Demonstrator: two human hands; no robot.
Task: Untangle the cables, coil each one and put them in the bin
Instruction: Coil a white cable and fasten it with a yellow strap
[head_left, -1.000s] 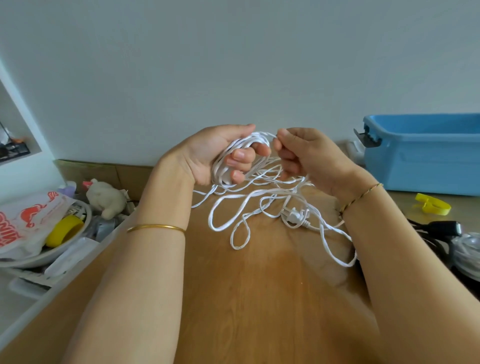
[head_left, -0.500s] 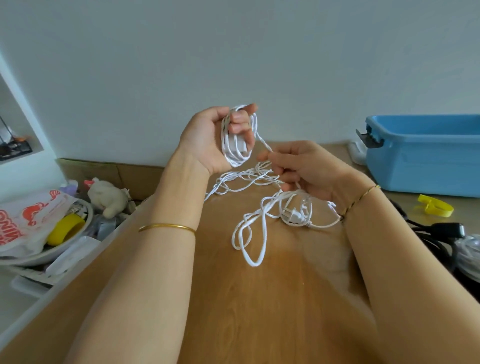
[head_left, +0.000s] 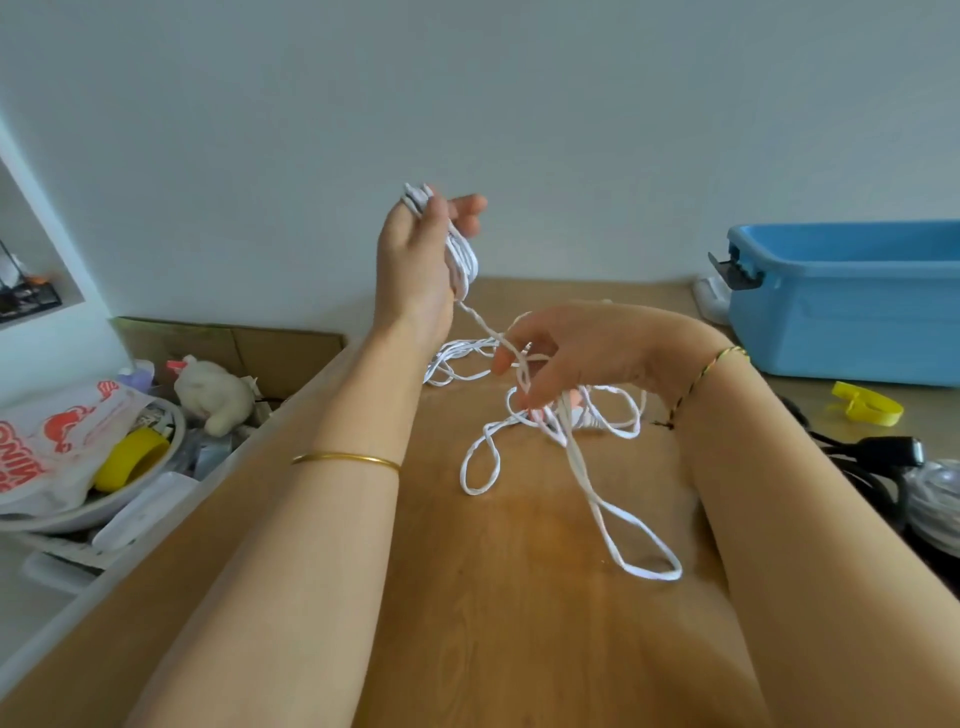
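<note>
The left hand (head_left: 415, 265) has lifted, fingers curled round the coiled cable (head_left: 464, 260). The right hand (head_left: 576, 353) pinches it lower down. The tangle is loosening; coiling remains incomplete.

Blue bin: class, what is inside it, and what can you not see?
Only the upper inner walls of the blue bin show; nothing rises above its rim. The near wall hides its floor, so any contents cannot be told.
</note>
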